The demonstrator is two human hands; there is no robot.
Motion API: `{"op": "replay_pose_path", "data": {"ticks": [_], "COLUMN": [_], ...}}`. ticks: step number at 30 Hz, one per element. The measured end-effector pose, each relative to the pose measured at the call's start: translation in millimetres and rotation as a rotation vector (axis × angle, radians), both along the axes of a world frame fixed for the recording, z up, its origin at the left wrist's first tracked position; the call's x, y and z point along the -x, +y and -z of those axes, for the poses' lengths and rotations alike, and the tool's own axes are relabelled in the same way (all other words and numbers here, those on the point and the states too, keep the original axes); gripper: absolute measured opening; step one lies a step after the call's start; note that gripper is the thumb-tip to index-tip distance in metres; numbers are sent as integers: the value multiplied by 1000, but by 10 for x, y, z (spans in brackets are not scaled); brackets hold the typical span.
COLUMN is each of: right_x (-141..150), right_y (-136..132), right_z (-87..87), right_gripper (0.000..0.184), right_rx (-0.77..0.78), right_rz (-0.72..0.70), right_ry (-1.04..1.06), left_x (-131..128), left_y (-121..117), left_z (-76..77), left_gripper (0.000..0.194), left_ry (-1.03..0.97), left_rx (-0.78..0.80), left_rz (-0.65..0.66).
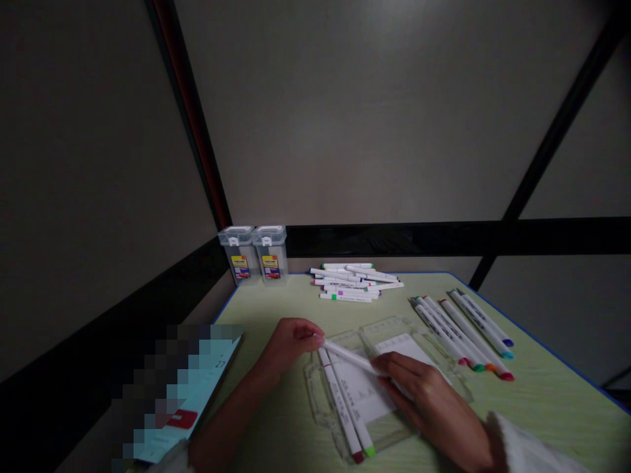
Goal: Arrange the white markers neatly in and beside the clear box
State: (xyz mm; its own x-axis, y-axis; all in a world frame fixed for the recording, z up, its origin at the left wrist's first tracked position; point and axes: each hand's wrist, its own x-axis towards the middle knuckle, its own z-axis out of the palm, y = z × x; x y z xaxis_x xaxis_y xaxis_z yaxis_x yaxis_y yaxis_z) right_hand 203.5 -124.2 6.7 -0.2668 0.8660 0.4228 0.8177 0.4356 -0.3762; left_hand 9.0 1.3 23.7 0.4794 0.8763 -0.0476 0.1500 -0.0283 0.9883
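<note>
In the lower centre of the frame, a white marker point(349, 357) slants down to the right, raised above an open clear plastic case point(312, 391). The left hand point(293, 341) pinches its upper-left end between thumb and fingers; the right hand point(428, 401) grips its lower-right end, thumb and fingers closed around it. A pale sleeve point(522, 440) shows at the lower right.

Below the held marker, two more lie side by side along the case's left part: a dark-red-ended marker point(340, 407) and a green-ended marker point(351, 401). White paper point(371, 392) shows in the case to their right.

At the right of the frame, a group of markers point(476, 338) lies with coloured ends toward the bottom. A loose pile of markers point(350, 281) sits at the far edge of the table point(276, 316), upper centre. Left of it stand two lidded plastic boxes point(271, 256), labelled. A pale blue panel point(210, 378), partly pixelated, marked "27", occupies the lower left.
</note>
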Motion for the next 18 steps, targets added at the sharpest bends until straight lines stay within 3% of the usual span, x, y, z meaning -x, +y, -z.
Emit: {"op": "replay_pose_path", "data": {"ticks": [18], "right_x": [12], "right_y": [-11], "right_z": [-49], "right_gripper": [31], "right_rx": [116], "right_rz": [5], "right_ry": [31], "left_x": [-25], "left_y": [11], "left_z": [-16], "left_gripper": [19], "left_ry": [29], "left_rx": [4], "left_rz": [-2]}}
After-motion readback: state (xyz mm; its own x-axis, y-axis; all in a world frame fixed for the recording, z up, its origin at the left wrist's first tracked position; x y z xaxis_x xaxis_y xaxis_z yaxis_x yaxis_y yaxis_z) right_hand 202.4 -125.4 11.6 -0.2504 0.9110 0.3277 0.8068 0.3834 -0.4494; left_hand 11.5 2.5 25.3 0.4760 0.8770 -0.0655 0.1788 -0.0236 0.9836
